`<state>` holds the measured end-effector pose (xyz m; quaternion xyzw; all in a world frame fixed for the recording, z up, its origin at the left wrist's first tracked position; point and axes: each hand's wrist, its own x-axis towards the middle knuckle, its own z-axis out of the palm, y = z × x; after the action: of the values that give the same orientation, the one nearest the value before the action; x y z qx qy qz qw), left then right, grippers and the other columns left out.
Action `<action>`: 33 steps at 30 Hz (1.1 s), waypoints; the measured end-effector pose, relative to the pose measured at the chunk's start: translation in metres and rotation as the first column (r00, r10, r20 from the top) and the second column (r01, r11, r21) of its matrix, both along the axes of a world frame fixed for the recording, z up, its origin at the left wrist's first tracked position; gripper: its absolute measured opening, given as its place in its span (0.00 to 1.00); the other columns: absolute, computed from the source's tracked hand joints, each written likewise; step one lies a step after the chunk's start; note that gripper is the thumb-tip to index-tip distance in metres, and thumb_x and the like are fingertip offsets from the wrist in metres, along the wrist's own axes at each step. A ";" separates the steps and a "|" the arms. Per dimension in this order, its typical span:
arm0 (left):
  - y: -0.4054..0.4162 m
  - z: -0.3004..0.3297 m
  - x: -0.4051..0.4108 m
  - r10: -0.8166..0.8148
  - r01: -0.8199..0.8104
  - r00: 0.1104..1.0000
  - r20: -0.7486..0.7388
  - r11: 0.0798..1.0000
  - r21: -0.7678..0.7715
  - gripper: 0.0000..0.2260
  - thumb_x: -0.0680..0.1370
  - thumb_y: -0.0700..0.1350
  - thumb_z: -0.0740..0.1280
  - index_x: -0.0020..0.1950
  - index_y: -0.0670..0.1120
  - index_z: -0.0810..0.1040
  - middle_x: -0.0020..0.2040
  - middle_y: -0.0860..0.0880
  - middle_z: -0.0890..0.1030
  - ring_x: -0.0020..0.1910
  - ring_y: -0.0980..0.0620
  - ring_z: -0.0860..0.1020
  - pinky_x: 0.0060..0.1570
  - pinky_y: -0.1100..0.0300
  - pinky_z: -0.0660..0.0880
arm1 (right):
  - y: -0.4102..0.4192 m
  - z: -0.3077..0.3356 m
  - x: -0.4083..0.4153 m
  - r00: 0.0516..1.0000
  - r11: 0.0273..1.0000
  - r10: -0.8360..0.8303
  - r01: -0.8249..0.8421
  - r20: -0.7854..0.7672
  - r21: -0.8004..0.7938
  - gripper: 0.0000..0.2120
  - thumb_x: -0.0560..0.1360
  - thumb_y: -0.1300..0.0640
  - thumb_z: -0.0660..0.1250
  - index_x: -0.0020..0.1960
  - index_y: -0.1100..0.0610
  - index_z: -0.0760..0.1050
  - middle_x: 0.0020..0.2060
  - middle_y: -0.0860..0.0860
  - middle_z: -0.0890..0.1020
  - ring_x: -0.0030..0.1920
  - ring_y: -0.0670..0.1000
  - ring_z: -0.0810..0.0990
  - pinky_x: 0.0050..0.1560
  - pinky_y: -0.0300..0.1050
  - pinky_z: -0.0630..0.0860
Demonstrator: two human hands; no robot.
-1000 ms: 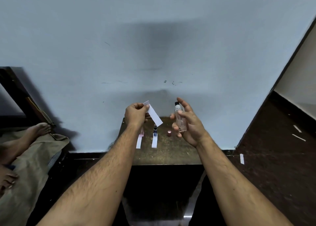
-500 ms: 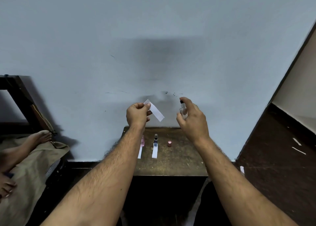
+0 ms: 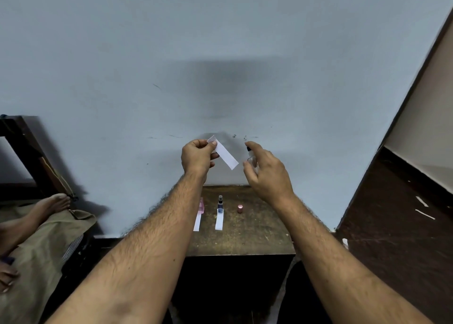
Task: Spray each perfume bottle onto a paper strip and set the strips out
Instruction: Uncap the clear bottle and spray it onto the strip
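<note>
We pinch a white paper strip (image 3: 223, 155) in our left hand (image 3: 197, 157); our right hand (image 3: 268, 174) grips a clear spray bottle (image 3: 252, 159) beside it, above the wooden table (image 3: 255, 228) holding two strips (image 3: 219, 220), a blue bottle (image 3: 220, 203) and a pink cap (image 3: 240, 208).

both bare forearms reach forward, hands raised side by side and near each other. left hand (image 3: 197, 157) pinches with thumb and fingertips; right hand (image 3: 268, 176) curls closed, index finger on top.
</note>
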<state>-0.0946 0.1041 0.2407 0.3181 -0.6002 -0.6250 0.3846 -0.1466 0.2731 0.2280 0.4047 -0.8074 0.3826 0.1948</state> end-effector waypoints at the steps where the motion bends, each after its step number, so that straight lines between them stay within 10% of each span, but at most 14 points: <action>1: 0.000 0.000 0.000 0.001 -0.001 1.000 0.005 1.000 -0.010 0.04 0.76 0.43 0.72 0.44 0.47 0.78 0.44 0.48 0.84 0.38 0.52 0.85 0.33 0.58 0.80 | 0.000 0.000 0.001 1.000 1.000 0.001 0.000 -0.009 0.005 0.22 0.77 0.53 0.63 0.70 0.49 0.68 0.47 0.50 0.79 0.45 0.51 0.78 0.40 0.42 0.72; 33: 0.000 0.011 -0.007 -0.016 0.018 0.999 0.029 0.997 -0.078 0.04 0.75 0.43 0.73 0.43 0.50 0.78 0.44 0.50 0.84 0.38 0.52 0.85 0.32 0.59 0.77 | 0.017 0.008 -0.001 0.996 0.997 -0.075 0.073 -0.051 -0.031 0.16 0.77 0.55 0.63 0.65 0.52 0.70 0.47 0.51 0.81 0.41 0.54 0.79 0.38 0.41 0.70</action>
<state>-0.1016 0.1042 0.2521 0.3065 -0.6322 -0.5998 0.3829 -0.1481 0.2898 0.2364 0.3815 -0.8109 0.3760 0.2356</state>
